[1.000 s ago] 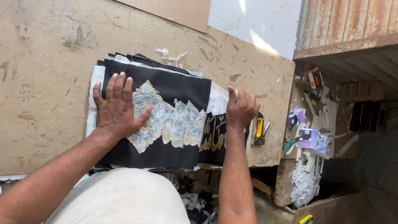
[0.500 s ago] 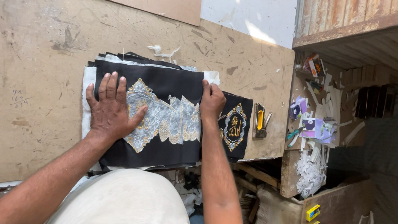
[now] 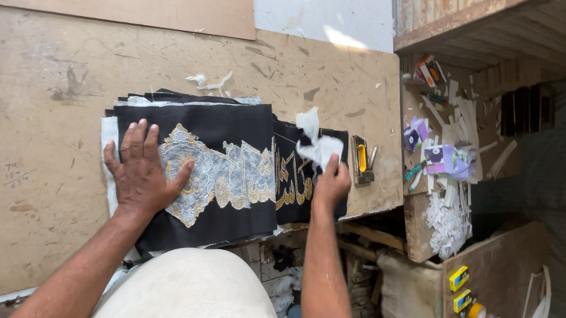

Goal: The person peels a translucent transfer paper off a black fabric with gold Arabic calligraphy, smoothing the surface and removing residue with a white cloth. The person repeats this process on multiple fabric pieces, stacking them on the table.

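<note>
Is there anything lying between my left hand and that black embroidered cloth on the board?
Nothing visible does. The left hand lies flat, palm down, directly on the black cloth with gold and silver embroidery, at its left end. The right hand holds a crumpled white paper scrap over the stack's right end.

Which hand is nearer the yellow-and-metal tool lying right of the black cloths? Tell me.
Right. The right hand, pinching a crumpled white paper, is just beside the yellow-and-metal tool. The left hand presses flat on the black embroidered cloth, far across the stack.
</note>
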